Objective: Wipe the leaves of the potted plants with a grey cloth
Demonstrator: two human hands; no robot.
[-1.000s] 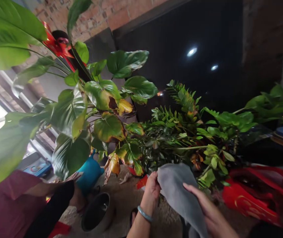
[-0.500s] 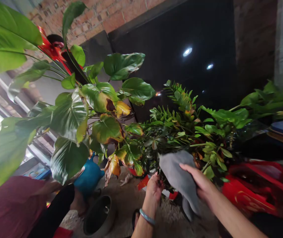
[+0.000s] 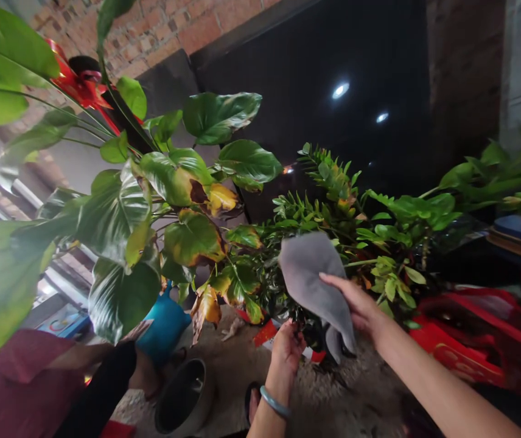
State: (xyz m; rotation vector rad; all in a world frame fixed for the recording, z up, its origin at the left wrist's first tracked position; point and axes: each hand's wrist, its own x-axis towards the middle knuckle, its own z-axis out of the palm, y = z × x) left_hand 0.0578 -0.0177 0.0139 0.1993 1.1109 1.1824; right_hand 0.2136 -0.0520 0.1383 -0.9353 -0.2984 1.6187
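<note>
Plainly, right fingers (image 3: 337, 282) pinch one grey cloth (image 3: 308, 266); whether left fingers (image 3: 289, 330) pinch anything, I cannot tell.

The grey cloth (image 3: 310, 267) partly hides the right hand (image 3: 364, 307), and the left edge crops a co-worker (image 3: 18, 383).

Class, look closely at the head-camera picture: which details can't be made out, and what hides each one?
All in the head view:
- Left hand: whatever its fingertips may pinch is lost among dark leaves.
- Right hand: its far fingertips are behind the gray cloth.
- Blue container: partly covered by a drooping leaf.
- Co-worker's shirt: cut off by the left edge.
- Red bag: contents too dark.
</note>
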